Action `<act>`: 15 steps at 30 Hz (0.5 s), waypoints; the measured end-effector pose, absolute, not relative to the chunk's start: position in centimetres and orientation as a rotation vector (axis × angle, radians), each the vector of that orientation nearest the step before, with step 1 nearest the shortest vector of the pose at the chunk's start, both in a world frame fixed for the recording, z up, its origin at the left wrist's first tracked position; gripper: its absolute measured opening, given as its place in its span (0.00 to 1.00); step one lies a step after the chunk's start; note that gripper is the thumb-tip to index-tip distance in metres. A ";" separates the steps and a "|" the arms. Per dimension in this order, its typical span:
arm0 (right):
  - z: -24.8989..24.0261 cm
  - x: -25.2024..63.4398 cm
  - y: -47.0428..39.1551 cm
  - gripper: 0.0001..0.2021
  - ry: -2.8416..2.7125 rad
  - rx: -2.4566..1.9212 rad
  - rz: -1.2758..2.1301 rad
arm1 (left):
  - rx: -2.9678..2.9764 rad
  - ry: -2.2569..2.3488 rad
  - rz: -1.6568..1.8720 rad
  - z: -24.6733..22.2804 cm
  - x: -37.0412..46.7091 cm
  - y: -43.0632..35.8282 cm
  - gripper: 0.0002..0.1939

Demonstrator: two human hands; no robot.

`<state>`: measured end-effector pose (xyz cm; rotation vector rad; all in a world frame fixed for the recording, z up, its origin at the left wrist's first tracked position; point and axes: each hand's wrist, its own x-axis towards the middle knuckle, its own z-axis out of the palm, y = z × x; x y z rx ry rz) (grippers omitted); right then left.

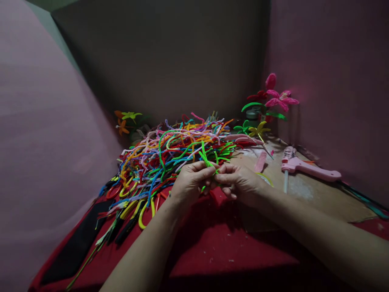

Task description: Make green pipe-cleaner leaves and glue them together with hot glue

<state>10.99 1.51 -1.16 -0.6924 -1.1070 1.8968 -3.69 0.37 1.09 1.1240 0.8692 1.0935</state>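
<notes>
We've got both hands up over the red cloth (212, 251), meeting in the middle. Our left hand (190, 182) pinches a green pipe cleaner (206, 159) between thumb and fingertips, and our right hand (238, 182) closes on the same stem from the other side, fingers curled tight, the two hands touching. The green ends fork up above our knuckles, and a short tail pokes out below the left hand. It sits just in front of the big heap of pipe cleaners (170, 156), clear of the tangle.

To our eye this is a twist or fold in hand, and it wants doing close: we keep both pinches right beside the bend so the wire turns where we choose, hold one side firm while the other rolls, and keep the loose ends away from the heap so nothing snags.

Off to the right, a pink glue gun (306, 167) lies on the worktop (322, 198), well apart from our hands. Finished flowers (278, 97) stand in the back corner, and smaller ones (126, 121) at the far left.

As for writing, brands or labels: we can read none. The light is dim, and the glue gun shows no legible mark.
</notes>
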 end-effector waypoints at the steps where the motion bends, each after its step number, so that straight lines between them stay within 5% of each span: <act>1: -1.2 10.9 1.5 0.13 -1.102 -0.677 1.907 | 1.129 0.888 1.102 1.0 -3.7 0.3 0.09; 15: -1.1 10.9 1.2 0.10 -1.083 -0.835 1.901 | 1.405 1.105 1.255 1.6 -2.8 -0.3 0.08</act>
